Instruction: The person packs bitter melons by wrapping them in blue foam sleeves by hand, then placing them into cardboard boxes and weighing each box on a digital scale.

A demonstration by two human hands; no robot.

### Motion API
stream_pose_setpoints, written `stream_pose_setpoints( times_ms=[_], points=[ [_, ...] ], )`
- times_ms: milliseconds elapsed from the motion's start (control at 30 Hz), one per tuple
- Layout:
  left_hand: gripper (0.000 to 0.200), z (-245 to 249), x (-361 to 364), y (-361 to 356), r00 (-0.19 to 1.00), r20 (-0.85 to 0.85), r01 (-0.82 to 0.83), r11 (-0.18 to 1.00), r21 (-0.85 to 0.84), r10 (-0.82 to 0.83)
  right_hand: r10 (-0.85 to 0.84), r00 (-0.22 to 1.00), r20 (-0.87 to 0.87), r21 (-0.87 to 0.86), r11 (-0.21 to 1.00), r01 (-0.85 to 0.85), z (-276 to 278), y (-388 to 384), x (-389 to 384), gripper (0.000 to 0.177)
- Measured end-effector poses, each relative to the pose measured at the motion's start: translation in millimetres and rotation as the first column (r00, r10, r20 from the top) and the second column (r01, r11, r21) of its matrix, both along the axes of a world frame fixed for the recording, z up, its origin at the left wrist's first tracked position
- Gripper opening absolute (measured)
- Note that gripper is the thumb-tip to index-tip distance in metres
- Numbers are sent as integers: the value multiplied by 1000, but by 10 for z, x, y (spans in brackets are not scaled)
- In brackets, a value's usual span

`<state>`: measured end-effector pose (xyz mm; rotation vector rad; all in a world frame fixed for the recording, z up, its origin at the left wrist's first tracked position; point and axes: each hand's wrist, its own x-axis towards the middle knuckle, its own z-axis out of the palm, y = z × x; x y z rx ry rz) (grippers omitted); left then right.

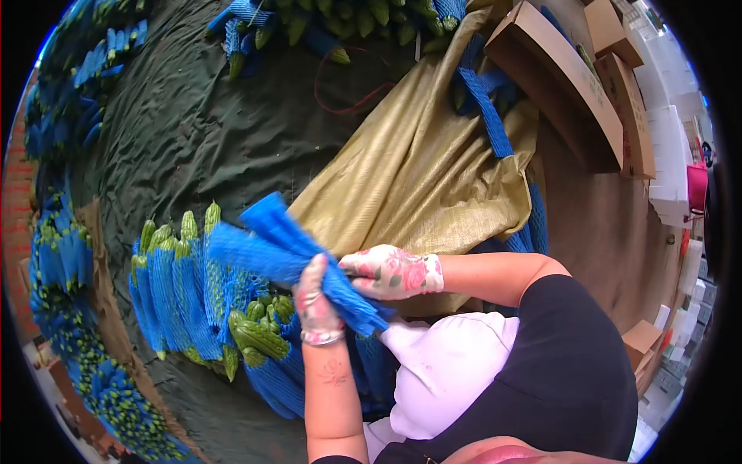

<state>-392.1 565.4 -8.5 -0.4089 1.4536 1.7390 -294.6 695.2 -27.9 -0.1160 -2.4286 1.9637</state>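
Both my hands wear pale gloves with a pink floral print. My left hand (317, 301) is closed around a bundle of flattened blue foam net sleeves (267, 251), which points up and left over the vegetables. My right hand (393, 272) is beside it, fingers bent and pressed together against the sleeves' right edge; what lies between its fingertips is partly hidden. Below and left of the bundle lies a row of green bitter melons (189, 224), many in blue net sleeves. A few bare-topped bitter melons (259, 336) lie close to my left wrist.
A tan woven sack (417, 170) spreads ahead of my hands on a dark green cloth (209, 116). More melons (340, 19) lie at the far edge, and a long pile of sleeved melons (116, 387) lines the left. Cardboard boxes (556, 85) stand at upper right.
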Motion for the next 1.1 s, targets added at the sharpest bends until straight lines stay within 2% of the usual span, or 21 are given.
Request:
stream_pose_setpoints(
  times_ms=[67,133,233,267,333,367,433,467,533,567,600,633,667,700,733,800,833,867,933,1000,1100],
  points=[
    [19,136,-171,-84,979,-22,-206,977,-49,205,-27,995,-100,59,998,33,181,109,6,29],
    [33,323,-285,-176,967,-139,-221,974,-40,214,-194,968,-159,150,964,217,373,553,52,29],
    [44,544,-505,-419,941,-207,-290,954,-79,268,-779,598,-190,228,557,799,85,1381,257,28],
    [47,608,-604,-563,936,-207,-305,949,-76,285,-831,525,-185,357,441,824,-304,1790,461,42],
    [49,732,-789,-861,950,-152,-285,957,-55,274,-853,500,-148,788,204,581,-592,2236,759,61],
    [50,777,-870,-998,945,-183,-289,954,-76,271,-856,498,-141,784,210,584,-681,2340,793,61],
    [52,860,-1042,-1313,931,-247,-309,941,-139,269,-710,675,200,908,393,145,-845,2431,819,73],
    [53,911,-1128,-1435,913,-306,-335,924,-186,270,-673,690,267,901,428,69,-1003,2412,792,75],
    [53,1052,-1257,-1567,928,-300,-283,942,-182,221,-604,778,173,967,254,-18,-1191,2307,720,56],
    [49,1074,-1340,-1632,931,-301,-281,932,-229,207,-602,779,174,965,262,-12,-1199,2306,692,56],
    [49,1113,-1430,-1742,928,-309,-287,928,-238,208,-567,783,255,934,355,-46,-1146,2317,669,42],
    [45,1164,-1511,-1870,921,-375,-106,860,-498,-104,-522,785,334,892,445,-83,-1084,2312,657,29],
    [43,1204,-1529,-1942,848,-338,39,684,-729,-409,-551,834,30,929,323,180,-966,2225,719,13],
    [39,1281,-1440,-1769,770,-395,51,665,-745,-501,-661,749,45,909,338,244,-803,2130,712,15],
    [39,1362,-1389,-1681,772,-393,52,665,-745,-500,-759,647,66,890,339,306,-602,2038,716,17],
    [38,1515,-1302,-1527,494,-425,-207,372,-905,-759,-861,502,84,847,327,419,-362,1869,799,20],
    [34,1575,-1192,-1392,518,-619,-197,622,-758,-590,-899,412,151,696,392,602,-267,1773,810,21],
    [41,1624,-1060,-1245,576,-710,-202,772,-603,-404,-912,335,236,506,410,759,-182,1711,796,23],
    [56,1733,-827,-969,731,-628,83,949,-305,-266,-874,402,272,-97,390,915,-420,1607,755,29],
    [63,1438,-753,-697,701,-580,359,908,-214,-414,-874,360,325,-96,349,932,-370,1360,424,35],
    [63,938,-535,-36,819,-370,469,883,-8,-438,-723,502,474,-249,437,864,-569,1274,278,33]
  ],
)
